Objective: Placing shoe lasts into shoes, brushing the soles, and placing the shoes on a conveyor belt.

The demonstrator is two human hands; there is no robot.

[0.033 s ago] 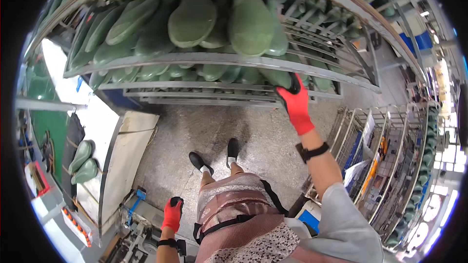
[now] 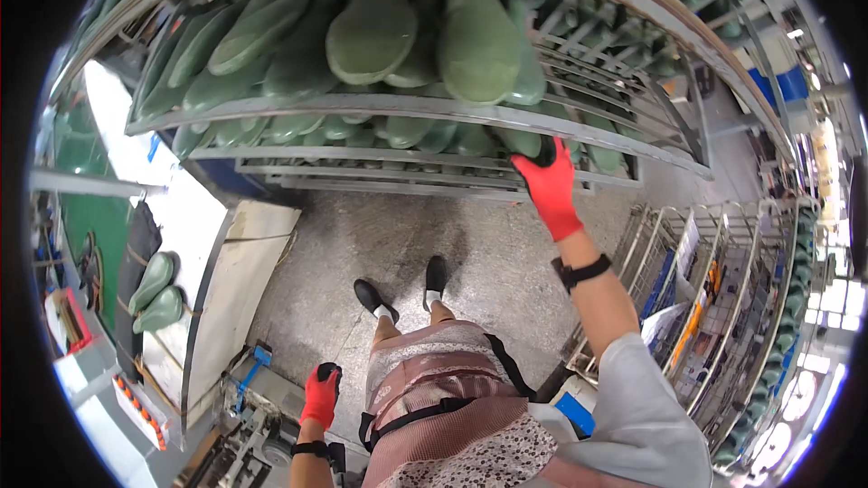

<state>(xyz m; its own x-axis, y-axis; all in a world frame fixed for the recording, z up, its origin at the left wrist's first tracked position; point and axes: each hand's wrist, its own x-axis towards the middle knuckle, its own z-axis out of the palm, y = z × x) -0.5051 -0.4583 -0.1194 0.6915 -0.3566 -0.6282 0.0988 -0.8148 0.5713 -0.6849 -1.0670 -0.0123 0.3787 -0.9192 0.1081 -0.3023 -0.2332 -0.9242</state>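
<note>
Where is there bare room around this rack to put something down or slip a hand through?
Bare concrete floor lies between the rack's bottom rails and the black shoes. The white bench top left of it is mostly open beside two green soles. The rack shelves are crowded with soles where the right hand reaches.

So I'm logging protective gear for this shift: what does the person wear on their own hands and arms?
Both hands wear red gloves with dark fingertips: the right hand and the left hand. Each wrist carries a black band, like a strap or watch. The right arm has a short light grey sleeve at the upper arm, with the forearm bare. The left forearm shows no sleeve in view.
</note>
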